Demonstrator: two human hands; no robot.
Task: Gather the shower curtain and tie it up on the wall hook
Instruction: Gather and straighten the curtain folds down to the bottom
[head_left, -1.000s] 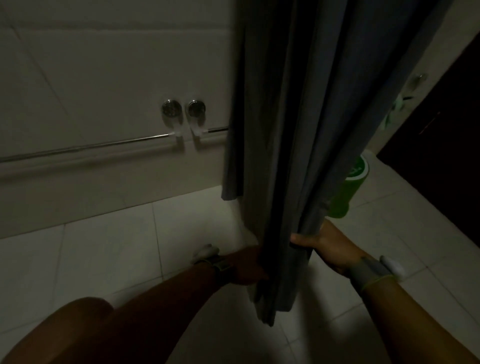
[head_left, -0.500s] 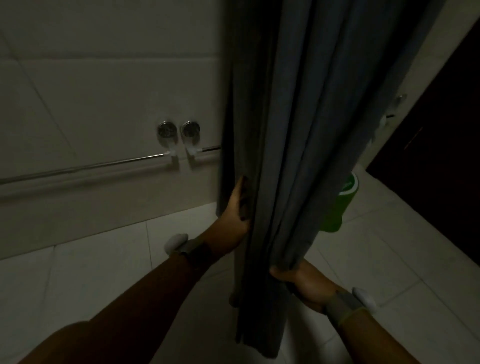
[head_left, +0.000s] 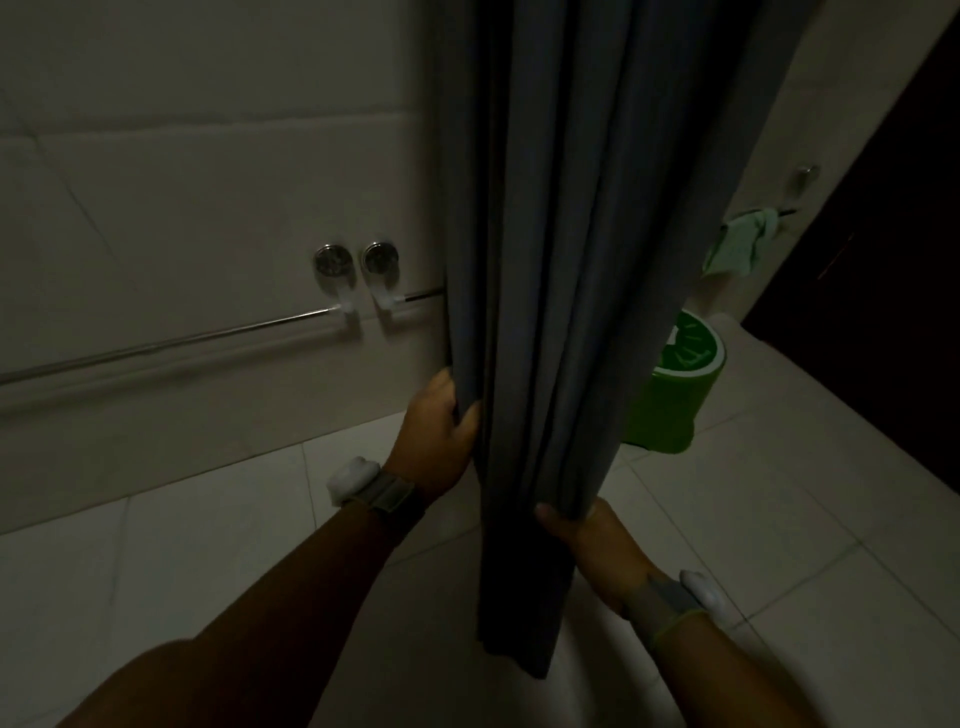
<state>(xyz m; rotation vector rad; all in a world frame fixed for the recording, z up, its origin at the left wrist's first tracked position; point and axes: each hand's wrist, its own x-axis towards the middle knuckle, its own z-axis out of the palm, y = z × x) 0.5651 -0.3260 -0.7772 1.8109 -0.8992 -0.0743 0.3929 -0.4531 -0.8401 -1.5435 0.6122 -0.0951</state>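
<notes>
While the room is dim, the grey shower curtain (head_left: 571, 260) shows plainly, hanging in bunched vertical folds from twelve o'clock down through the middle of the view, its lower hem ending just above the tiled floor (head_left: 182, 561) at about six o'clock. The left hand (head_left: 439, 441) sits at roughly nine o'clock of the bundle's lower part, its fingers (head_left: 462, 421) curled and clamped on the curtain's left edge, thumb pressing the fabric from the near side. The right hand (head_left: 592, 540) is lower, at about five o'clock of the frame's centre, cupped under and behind the gathered folds — its thumb lies across the front of the cloth, so the hand is closed on the bundle, though the other fingers are hidden behind the fabric. Each wrist carries a grey band with a white piece on it.

On the tiled wall (head_left: 208, 182) at nine o'clock of the curtain, two round metal mounts (head_left: 356, 260) sit side by side, a thin rail (head_left: 171, 345) running off to the left from them and a short stretch running right until the curtain covers it. At three o'clock of the curtain a green bucket (head_left: 675, 395) stands on the floor, partly hidden by the folds. Higher up, near two o'clock, a pale green cloth (head_left: 740, 244) hangs from a small fitting on the far wall — beside a dark doorway (head_left: 883, 286).
</notes>
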